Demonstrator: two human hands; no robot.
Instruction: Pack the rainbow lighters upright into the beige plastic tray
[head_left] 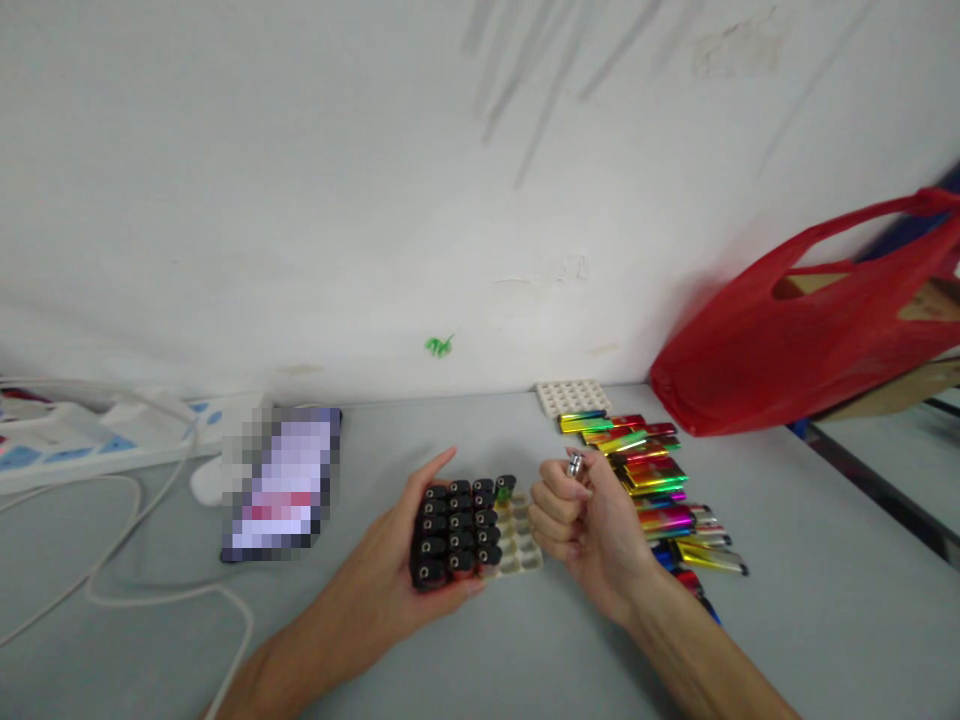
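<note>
The left hand (401, 560) is cupped under a cream plastic tray (520, 548), thumb raised along its far-left corner and fingers curled beneath the near edge, so the tray is held just above the worktop (465, 650). Upright lighters (457, 525) with black caps fill most of the tray's pockets in tight rows; a single green-bodied lighter (505, 487) stands at the far end of the next column, and the pockets on the tray's right side are empty.

The right hand (581, 520) is closed into a loose fist just beside the tray's right edge. Its thumb and forefinger pinch a lighter, of which only the silver metal top (574, 463) shows above the knuckles; the body is hidden in the fist.

Just beyond that hand, a heap of loose lighters (652, 490) with shiny rainbow foil bodies lies on the worktop, running from near the wall towards the right forearm. A second empty tray (571, 396) lies at the far end of the heap against the wall. A red plastic bag (795, 340) sits to the right, over a cardboard box (930, 300).

To the left lie a pixelated phone (281, 485), a white power strip (97, 440) and a white cable (150, 590). A small green scribble (439, 346) marks the wall; no writing can be read anywhere.
</note>
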